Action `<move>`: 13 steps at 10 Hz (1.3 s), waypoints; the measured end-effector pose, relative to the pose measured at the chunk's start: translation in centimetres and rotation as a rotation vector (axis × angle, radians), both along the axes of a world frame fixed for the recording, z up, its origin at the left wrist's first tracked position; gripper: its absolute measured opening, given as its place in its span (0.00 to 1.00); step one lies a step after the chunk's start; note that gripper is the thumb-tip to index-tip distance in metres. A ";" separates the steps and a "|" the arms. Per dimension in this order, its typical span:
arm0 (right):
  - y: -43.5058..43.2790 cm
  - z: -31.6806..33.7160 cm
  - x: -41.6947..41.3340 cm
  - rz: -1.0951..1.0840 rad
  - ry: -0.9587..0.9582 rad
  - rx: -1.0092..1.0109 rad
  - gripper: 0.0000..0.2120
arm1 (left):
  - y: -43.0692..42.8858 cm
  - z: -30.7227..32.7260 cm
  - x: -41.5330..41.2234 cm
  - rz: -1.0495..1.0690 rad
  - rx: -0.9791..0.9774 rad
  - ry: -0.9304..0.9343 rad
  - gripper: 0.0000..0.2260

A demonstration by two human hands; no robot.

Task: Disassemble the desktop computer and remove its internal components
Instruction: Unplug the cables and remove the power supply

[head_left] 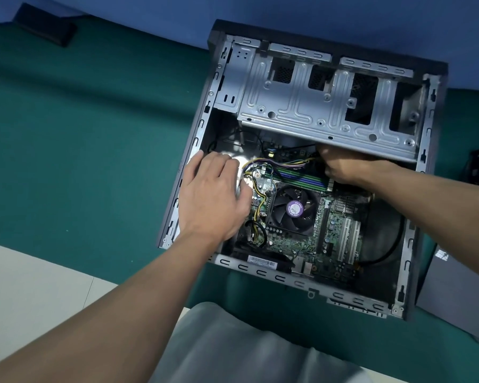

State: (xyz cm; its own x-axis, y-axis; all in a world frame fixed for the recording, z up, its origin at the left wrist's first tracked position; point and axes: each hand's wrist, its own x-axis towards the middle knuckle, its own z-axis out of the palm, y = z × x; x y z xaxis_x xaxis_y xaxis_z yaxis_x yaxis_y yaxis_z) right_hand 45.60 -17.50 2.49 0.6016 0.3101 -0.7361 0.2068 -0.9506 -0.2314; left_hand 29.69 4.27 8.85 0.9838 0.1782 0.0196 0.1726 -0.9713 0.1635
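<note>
While a black object (47,23) sits far left on the green mat (94,134), well apart, the desktop computer (202,120) lies open on its side right of centre, its insides reachable from above. Left hand (213,194): fingers spread, palm flat on a silver metal box (239,164) at the case's left wall, probably the power supply. I judge it heavy, rigid and smooth, so take it by its sides, not its leads. Just beside it is the cable bundle (263,164) of yellow and purple wires: limp, pull at the plugs, never the wires. Barcode label (262,262) at the near rim: unreadable. Cooler fan (288,208): blades likely fragile, lift by the frame. Its round purple sticker (296,209) carries print too small to read. Memory sticks (302,176): thin, brittle, hold by the ends. Drive cage (329,111) at the far side: sheet steel, stiff, rims likely sharp. Motherboard (332,225): stiff but fragile, edges only. Right hand (346,167): fingers curled, tips hidden under the cage, cannot tell whether it holds anything. Far right a dark panel (454,286) lies beside the case, with an illegible pale mark on it. No brand readable anywhere.
</note>
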 end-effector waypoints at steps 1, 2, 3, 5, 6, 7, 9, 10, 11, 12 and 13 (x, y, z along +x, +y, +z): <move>-0.3 0.3 -0.6 -0.035 -0.135 0.097 0.24 | 0.0 -0.1 -0.1 -0.001 -0.009 -0.001 0.14; -0.1 0.0 0.2 0.045 0.015 -0.029 0.22 | 0.1 -0.1 0.0 -0.002 -0.011 0.000 0.14; 0.6 0.6 0.4 0.057 0.017 -0.087 0.19 | 0.1 -0.1 0.0 0.003 -0.013 0.002 0.14; 0.7 0.8 -0.2 0.080 -0.170 -0.002 0.15 | 0.1 -0.2 0.0 0.000 -0.006 -0.002 0.14; 0.4 1.0 0.3 0.071 -0.060 -0.031 0.18 | 0.1 -0.2 0.1 0.003 -0.007 -0.001 0.14; 0.1 1.3 -0.1 0.104 -0.061 -0.024 0.23 | 0.2 -0.3 -0.1 0.000 -0.007 -0.004 0.14; 0.7 0.9 0.5 0.081 -0.003 -0.055 0.20 | 0.2 -0.2 0.1 0.002 -0.013 -0.003 0.13; 0.3 0.3 0.0 0.102 -0.071 -0.038 0.19 | 0.1 -0.2 -0.2 -0.001 -0.013 -0.009 0.13; 0.1 0.4 0.4 0.189 -0.043 -0.064 0.21 | 0.1 -0.1 0.0 0.004 -0.022 -0.017 0.12; 0.2 -0.1 0.4 0.180 -0.054 -0.088 0.21 | 0.2 -0.2 0.0 -0.001 -0.020 -0.024 0.12; 0.1 -0.4 0.4 0.170 -0.094 -0.084 0.19 | 0.1 -0.1 -0.2 -0.006 -0.021 -0.024 0.13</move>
